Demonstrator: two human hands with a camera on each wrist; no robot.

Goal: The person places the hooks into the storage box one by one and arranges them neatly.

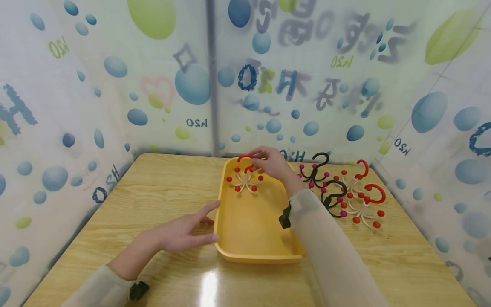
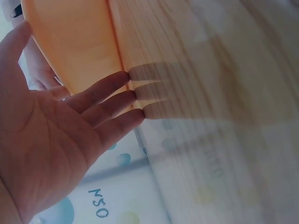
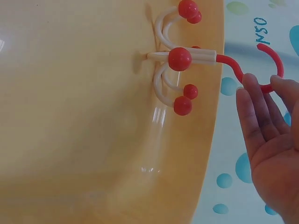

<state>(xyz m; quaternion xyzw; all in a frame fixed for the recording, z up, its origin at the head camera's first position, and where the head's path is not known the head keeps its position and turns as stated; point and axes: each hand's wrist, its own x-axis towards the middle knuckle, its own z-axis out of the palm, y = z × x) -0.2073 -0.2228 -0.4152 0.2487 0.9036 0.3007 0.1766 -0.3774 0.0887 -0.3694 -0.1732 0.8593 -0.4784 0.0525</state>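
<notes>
My right hand (image 1: 270, 163) pinches the red hook of a white multi-arm hanger (image 3: 203, 56) with red ball tips. In the right wrist view, the hanger's curved arms are over the floor of a yellow plastic tray (image 3: 84, 116), near its far end; whether they touch the floor I cannot tell. The left hand (image 1: 184, 232) is at the tray's left side, with thumb and index finger touching the rim. In the left wrist view, its other fingers (image 2: 114, 126) are extended beside the tray wall, near the wooden table.
Right of the tray lie two black hook hangers (image 1: 315, 172) with magenta balls and two white hangers (image 1: 364, 209) with red balls and red hooks. Wood-grain table (image 1: 165, 183) surrounds the tray. Patterned curtains (image 1: 161, 115) with blue and green dots stand behind and at both sides.
</notes>
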